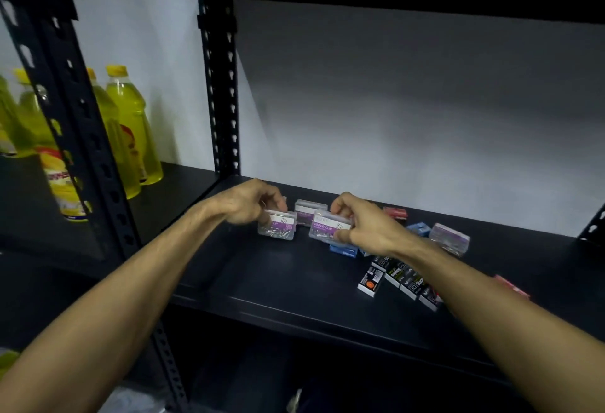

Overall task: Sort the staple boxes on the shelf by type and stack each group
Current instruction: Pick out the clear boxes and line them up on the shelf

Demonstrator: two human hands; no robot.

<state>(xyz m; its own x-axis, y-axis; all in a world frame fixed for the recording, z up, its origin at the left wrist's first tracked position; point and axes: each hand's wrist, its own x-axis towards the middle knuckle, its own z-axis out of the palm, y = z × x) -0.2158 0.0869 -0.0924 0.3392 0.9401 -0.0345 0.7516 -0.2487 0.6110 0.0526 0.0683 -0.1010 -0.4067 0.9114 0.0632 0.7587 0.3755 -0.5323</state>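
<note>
A clear paper-clip box [277, 225] is gripped by the left hand [250, 201], a second box [331, 226] by the right hand [361, 221] – side by side, just apart, long axes across the shelf [262, 278].

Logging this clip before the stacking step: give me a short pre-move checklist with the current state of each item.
1. Left hand grips a clear paper clip box: ok.
2. Right hand grips a second clear box: ok.
3. Both held boxes are the same type: ok, matching purple labels.
4. Third clear box behind them free to stack on: cannot tell, partly hidden.
5. Bare shelf in front for a stack: ok.
6. Black boxes sorted: not ok, lying scattered.
</note>
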